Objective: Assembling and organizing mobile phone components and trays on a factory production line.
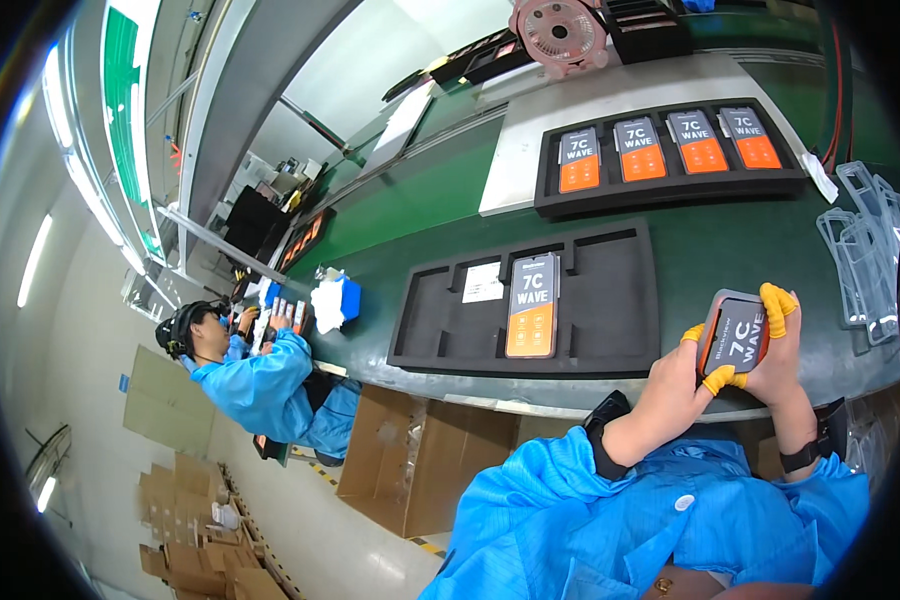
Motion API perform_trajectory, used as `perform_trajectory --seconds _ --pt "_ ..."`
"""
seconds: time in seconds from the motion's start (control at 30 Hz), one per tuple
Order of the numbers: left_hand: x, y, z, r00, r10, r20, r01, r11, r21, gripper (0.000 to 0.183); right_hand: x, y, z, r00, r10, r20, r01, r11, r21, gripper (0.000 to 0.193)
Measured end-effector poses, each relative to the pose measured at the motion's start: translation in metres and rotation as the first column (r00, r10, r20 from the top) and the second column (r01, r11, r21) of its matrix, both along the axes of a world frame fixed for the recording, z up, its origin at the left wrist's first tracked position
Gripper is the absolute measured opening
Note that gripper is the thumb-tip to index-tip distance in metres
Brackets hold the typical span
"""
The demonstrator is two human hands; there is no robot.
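Both of my hands grip a smartphone (738, 338) with a grey printed film on its face, tilted sideways above the table's front edge. My left hand (673, 385) is closed round its left end, and my right hand (781, 368) holds the right end. Yellow finger cots cover several fingertips. Left of my hands lies a black foam tray (608, 335) with divided slots. In it stands one phone (532, 306) with a grey and orange film, beside a white paper label (483, 283).
Beyond, another black tray (670, 198) holds several phones with like films. Clear plastic frames (863, 255) are piled at the right. A pink fan (561, 35) stands at the back. A co-worker in blue (270, 375) sits at the left, near a blue box (348, 298). An open carton (420, 455) stands below the table.
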State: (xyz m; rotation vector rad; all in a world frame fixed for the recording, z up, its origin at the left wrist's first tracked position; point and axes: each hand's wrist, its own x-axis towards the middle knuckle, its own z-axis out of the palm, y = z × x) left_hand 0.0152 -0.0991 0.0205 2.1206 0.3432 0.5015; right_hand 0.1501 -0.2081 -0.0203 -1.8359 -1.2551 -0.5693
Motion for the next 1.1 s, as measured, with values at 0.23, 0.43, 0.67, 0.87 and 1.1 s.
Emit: perform_trajectory --seconds 0.23,0.43,0.67,0.87,1.1 --pt "-0.002 0.005 -0.008 0.998 0.048 -0.033 -0.050 0.997 -0.054 0.034 0.015 -0.003 0.026 0.962 0.193 -0.194 -0.207 0.977 -0.054 0.089" --pt "0.003 0.010 -0.014 0.993 0.116 -0.006 -0.116 0.990 -0.084 0.029 0.031 0.003 0.045 0.971 0.116 -0.211 -0.175 0.941 -0.288 0.048" --pt "0.004 0.012 -0.004 0.995 0.103 -0.004 -0.103 0.992 -0.072 0.028 0.029 -0.007 0.035 0.964 0.102 -0.244 -0.144 0.977 -0.160 0.045" --pt "0.008 0.018 0.001 0.980 0.192 0.057 -0.196 0.977 0.088 0.022 0.026 0.003 0.032 0.974 0.137 -0.178 -0.152 0.986 -0.074 0.044" --pt "0.010 0.029 -0.004 0.996 0.085 -0.013 -0.084 0.996 0.036 0.029 0.019 -0.004 0.026 0.989 0.012 -0.147 -0.017 0.999 -0.032 0.048"
